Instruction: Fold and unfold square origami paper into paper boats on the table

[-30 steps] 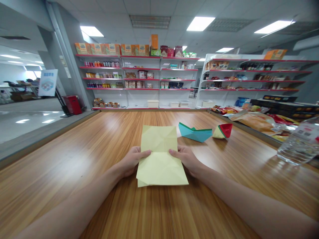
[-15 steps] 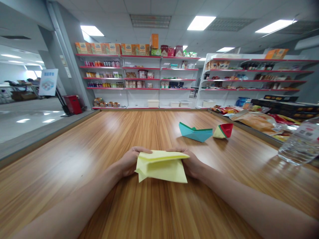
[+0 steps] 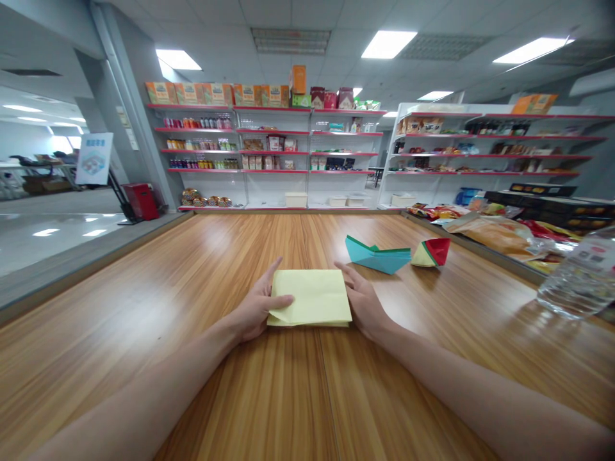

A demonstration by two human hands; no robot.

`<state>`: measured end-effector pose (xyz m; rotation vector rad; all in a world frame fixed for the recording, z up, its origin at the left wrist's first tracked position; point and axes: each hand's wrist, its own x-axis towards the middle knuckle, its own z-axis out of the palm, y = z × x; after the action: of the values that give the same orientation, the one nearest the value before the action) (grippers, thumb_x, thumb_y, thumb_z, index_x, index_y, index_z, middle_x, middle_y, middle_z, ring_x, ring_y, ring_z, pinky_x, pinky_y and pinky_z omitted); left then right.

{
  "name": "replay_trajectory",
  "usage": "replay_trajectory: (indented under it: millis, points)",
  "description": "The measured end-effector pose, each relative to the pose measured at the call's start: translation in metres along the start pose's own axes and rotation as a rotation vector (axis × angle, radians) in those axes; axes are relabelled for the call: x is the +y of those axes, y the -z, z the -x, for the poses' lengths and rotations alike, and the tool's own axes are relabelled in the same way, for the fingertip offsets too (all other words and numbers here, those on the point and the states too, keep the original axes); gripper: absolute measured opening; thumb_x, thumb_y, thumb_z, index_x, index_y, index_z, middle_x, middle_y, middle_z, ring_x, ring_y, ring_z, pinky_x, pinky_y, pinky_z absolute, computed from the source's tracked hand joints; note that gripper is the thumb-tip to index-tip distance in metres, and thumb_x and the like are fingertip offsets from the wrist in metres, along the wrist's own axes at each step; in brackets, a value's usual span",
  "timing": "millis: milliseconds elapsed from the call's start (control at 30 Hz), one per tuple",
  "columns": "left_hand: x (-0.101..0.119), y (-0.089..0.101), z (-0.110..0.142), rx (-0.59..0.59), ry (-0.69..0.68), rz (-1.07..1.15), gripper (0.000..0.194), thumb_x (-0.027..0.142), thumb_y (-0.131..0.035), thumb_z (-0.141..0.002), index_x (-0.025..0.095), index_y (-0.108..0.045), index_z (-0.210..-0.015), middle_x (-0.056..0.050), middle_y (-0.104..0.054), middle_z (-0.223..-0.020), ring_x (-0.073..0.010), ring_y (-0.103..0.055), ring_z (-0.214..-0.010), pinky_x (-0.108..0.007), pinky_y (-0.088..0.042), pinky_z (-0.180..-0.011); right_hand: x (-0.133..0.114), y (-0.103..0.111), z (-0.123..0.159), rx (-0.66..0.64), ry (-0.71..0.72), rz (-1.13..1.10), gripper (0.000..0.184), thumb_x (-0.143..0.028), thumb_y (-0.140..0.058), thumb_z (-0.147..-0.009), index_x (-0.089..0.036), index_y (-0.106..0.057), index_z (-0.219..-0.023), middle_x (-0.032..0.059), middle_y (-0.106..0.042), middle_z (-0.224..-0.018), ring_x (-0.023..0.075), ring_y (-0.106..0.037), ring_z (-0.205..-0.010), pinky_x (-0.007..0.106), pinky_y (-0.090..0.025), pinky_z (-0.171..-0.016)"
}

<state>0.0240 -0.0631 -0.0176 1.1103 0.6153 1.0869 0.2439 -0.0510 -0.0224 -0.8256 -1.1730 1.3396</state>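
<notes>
A folded sheet of pale yellow paper (image 3: pixel 314 296) lies flat in front of me, just above or on the wooden table; which of the two I cannot tell. My left hand (image 3: pixel 255 308) grips its left edge, thumb on top and the other fingers beside or under it. At the right edge, my right hand (image 3: pixel 369 306) has its fingers stretched out, against or very near the paper. Beyond that hand sits a blue folded paper boat (image 3: pixel 378 257) with a green rim. Beside the boat is a small red, green and cream folded paper piece (image 3: pixel 431 253).
A clear plastic bottle (image 3: pixel 579 275) stands at the table's right side. Packaged snacks (image 3: pixel 494 232) lie past the raised right edge. Stocked shelves (image 3: pixel 269 152) line the back, and a red box (image 3: pixel 141 200) stands on the floor at left.
The yellow paper has turned from tilted, with an open fold showing, to a flat rectangle. My right fingers have let go of its top and spread along the right edge.
</notes>
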Motion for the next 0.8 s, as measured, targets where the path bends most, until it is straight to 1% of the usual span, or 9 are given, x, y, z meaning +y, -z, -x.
replay_trajectory:
  millis: [100,200,300,400,533,600,667,733,800]
  points:
    - [-0.005,0.001,-0.005,0.105,-0.105,-0.005,0.089,0.012,-0.071,-0.07,0.026,-0.02,-0.142,-0.014,-0.057,-0.121,-0.0251,-0.062,-0.098,-0.036,-0.055,-0.076,-0.001,0.002,-0.002,-0.115,-0.134,-0.039,0.047,-0.049,-0.048,-0.083,-0.014,-0.058,-0.113,0.0104,-0.071,-0.086,0.0179,-0.065,-0.06,0.028,-0.051,-0.047]
    - [-0.006,0.001,-0.008,0.099,-0.12,-0.013,0.077,0.014,-0.073,-0.069,0.02,-0.034,-0.136,-0.015,-0.059,-0.12,-0.0249,-0.062,-0.098,-0.036,-0.053,-0.079,-0.001,0.001,0.0,-0.192,-0.14,0.106,0.045,-0.046,-0.058,-0.079,-0.011,-0.059,-0.107,0.0096,-0.07,-0.075,0.0156,-0.062,-0.05,0.023,-0.046,-0.039]
    - [-0.002,0.0,-0.006,-0.008,-0.021,-0.04,0.057,0.017,-0.073,-0.07,0.012,-0.05,-0.122,-0.017,-0.061,-0.116,-0.0249,-0.063,-0.097,-0.033,-0.053,-0.08,0.0,0.001,0.0,-0.157,-0.082,0.173,0.037,-0.037,-0.067,-0.074,-0.011,-0.06,-0.099,0.0072,-0.068,-0.068,0.0137,-0.061,-0.048,0.019,-0.045,-0.037]
    - [0.003,0.0,-0.003,-0.091,0.147,-0.125,0.05,0.021,-0.073,-0.07,0.011,-0.056,-0.115,-0.019,-0.062,-0.115,-0.0247,-0.066,-0.091,-0.028,-0.055,-0.071,0.002,0.001,-0.001,-0.062,-0.071,0.103,0.032,-0.036,-0.069,-0.073,-0.011,-0.061,-0.091,0.0058,-0.068,-0.069,0.0115,-0.059,-0.046,0.019,-0.045,-0.037]
    - [0.001,0.003,-0.003,-0.059,0.202,-0.21,0.046,0.025,-0.071,-0.072,0.008,-0.056,-0.113,-0.018,-0.068,-0.1,-0.0216,-0.069,-0.077,-0.024,-0.055,-0.062,0.002,0.003,-0.003,-0.033,-0.078,0.087,0.029,-0.036,-0.07,-0.071,-0.011,-0.063,-0.084,0.0043,-0.066,-0.063,0.0113,-0.057,-0.044,0.018,-0.042,-0.035]
    - [-0.002,0.006,-0.004,-0.059,0.175,-0.255,0.04,0.029,-0.069,-0.074,0.004,-0.058,-0.104,-0.016,-0.071,-0.078,-0.0189,-0.069,-0.062,-0.022,-0.054,-0.053,0.0,0.004,-0.001,-0.102,-0.102,0.08,0.029,-0.035,-0.071,-0.07,-0.01,-0.065,-0.083,0.005,-0.066,-0.063,0.0129,-0.06,-0.048,0.02,-0.045,-0.039]
    - [-0.004,0.008,-0.005,-0.103,0.176,-0.324,0.036,0.034,-0.067,-0.075,0.002,-0.06,-0.092,-0.012,-0.067,-0.057,-0.0168,-0.065,-0.047,-0.02,-0.05,-0.042,-0.002,0.003,0.001,-0.205,-0.117,0.058,0.031,-0.03,-0.074,-0.067,-0.01,-0.067,-0.09,0.0076,-0.07,-0.075,0.0169,-0.065,-0.063,0.025,-0.053,-0.055]
    - [-0.003,0.008,-0.005,-0.152,0.194,-0.387,0.034,0.037,-0.066,-0.075,0.003,-0.062,-0.081,-0.01,-0.065,-0.052,-0.0157,-0.061,-0.039,-0.019,-0.045,-0.034,-0.004,0.002,0.004,-0.283,-0.113,0.051,0.038,-0.026,-0.076,-0.065,-0.011,-0.066,-0.098,0.01,-0.071,-0.09,0.0212,-0.067,-0.079,0.032,-0.054,-0.07]
    - [0.0,0.007,-0.003,-0.19,0.224,-0.425,0.034,0.039,-0.066,-0.075,0.005,-0.063,-0.075,-0.009,-0.066,-0.055,-0.0141,-0.059,-0.036,-0.018,-0.042,-0.031,-0.005,0.001,0.005,-0.28,-0.108,0.062,0.038,-0.026,-0.076,-0.065,-0.012,-0.066,-0.099,0.0112,-0.07,-0.096,0.0232,-0.067,-0.083,0.034,-0.054,-0.073]
